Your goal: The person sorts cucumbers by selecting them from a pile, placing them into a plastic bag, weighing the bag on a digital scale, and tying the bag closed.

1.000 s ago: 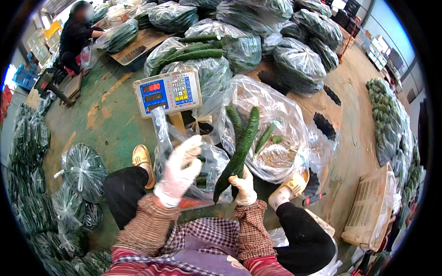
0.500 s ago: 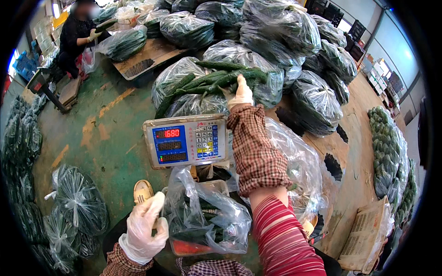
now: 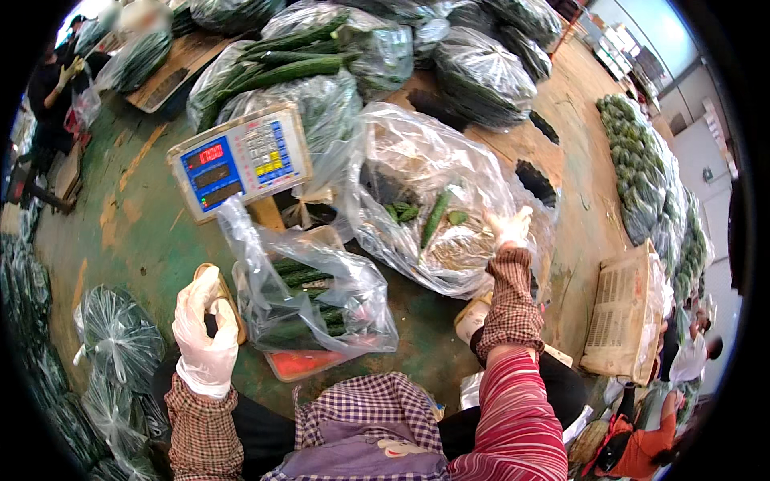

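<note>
My right hand (image 3: 510,228), in a white glove, reaches over the right side of a large open clear plastic bag (image 3: 385,132); its fingers are spread and hold nothing. Inside that bag lie a cucumber (image 3: 435,220) and some smaller green pieces. My left hand (image 3: 205,333), gloved too, hovers with loosely curled fingers and a gap to the thumb, nothing in it. Just right of it, a clear bag (image 3: 365,317) with several cucumbers rests on the scale's platform (image 3: 301,365). The scale's display panel (image 3: 239,160) stands tilted beyond it. Long cucumbers (image 3: 293,74) lie atop filled bags.
Filled bags (image 3: 485,76) are heaped at the back. A beige crate (image 3: 618,313) stands at the right, near bagged green produce (image 3: 634,168). More bags (image 3: 120,337) sit at the left. One person (image 3: 60,88) is at the far left, another (image 3: 642,445) at the lower right.
My right hand has left the cucumbers on the bags and moved right and nearer, over the large open bag. The view has swung right. The left hand stays raised beside the scale.
</note>
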### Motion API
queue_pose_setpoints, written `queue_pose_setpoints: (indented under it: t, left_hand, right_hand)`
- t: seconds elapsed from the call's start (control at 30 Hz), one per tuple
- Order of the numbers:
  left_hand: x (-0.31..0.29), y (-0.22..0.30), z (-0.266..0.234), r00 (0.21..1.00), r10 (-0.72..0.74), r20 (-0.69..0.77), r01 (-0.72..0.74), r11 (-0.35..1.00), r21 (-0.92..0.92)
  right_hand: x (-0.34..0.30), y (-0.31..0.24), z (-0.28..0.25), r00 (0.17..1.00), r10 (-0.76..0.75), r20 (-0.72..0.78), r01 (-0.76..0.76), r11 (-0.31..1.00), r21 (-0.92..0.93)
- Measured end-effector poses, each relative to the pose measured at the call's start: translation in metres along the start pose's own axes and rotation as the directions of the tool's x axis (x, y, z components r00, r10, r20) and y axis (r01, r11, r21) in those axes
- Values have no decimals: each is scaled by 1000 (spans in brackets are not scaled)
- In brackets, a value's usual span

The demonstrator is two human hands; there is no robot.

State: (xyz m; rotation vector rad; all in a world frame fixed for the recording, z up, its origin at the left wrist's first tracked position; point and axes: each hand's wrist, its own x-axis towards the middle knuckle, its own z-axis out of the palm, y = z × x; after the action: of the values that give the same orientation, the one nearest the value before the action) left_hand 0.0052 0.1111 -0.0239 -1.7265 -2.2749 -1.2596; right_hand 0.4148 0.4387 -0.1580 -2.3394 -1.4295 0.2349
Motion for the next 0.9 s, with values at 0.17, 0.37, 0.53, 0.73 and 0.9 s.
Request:
queue_pose_setpoints:
  t: [0.17,0.37,0.53,0.73,0.9]
  left_hand:
    - [7,4,21,1000,2,-14,-2,1000,-20]
    - [25,6,30,998,41,-40,-41,999,22]
    - [28,13,39,999,44,27,-43,998,-34]
    - [26,7,27,989,142,40,-145,984,102]
    - [18,9,20,997,70,-16,-70,997,-31]
  right_hand:
    - [-22,71,8,940,246,237,-154,925,-348]
    - [-30,21,33,855,-517,-34,518,855,32]
    - [-110,-119,47,638,-745,193,643,654,398]
    - [-138,-119,162,603,-506,617,743,637,-204]
    - [-102,-106,76,686,-642,342,673,739,38]
